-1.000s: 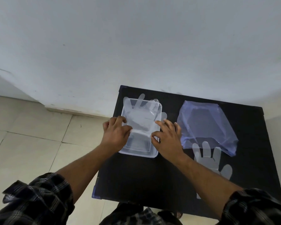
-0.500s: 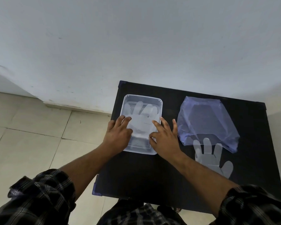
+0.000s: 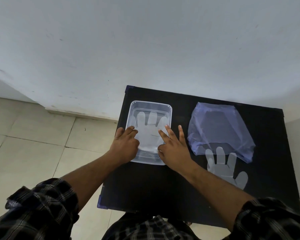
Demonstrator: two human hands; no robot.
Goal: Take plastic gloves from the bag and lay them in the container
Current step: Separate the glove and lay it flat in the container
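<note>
A clear rectangular plastic container sits at the left of the black table. A thin clear plastic glove lies flat inside it, fingers pointing away from me. My left hand rests on the container's left rim with fingertips on the glove. My right hand presses the glove's right side, fingers spread, two of them off the rim. A bluish plastic bag lies to the right. A second clear glove lies half out of the bag's near edge.
The table stands against a white wall. Beige floor tiles lie to its left. The table's near half in front of the container is bare black surface.
The glove's fingers, which hung over the container's far rim, now lie flat inside it. Both hands have flattened and slid along the glove; my right fingers have spread.
</note>
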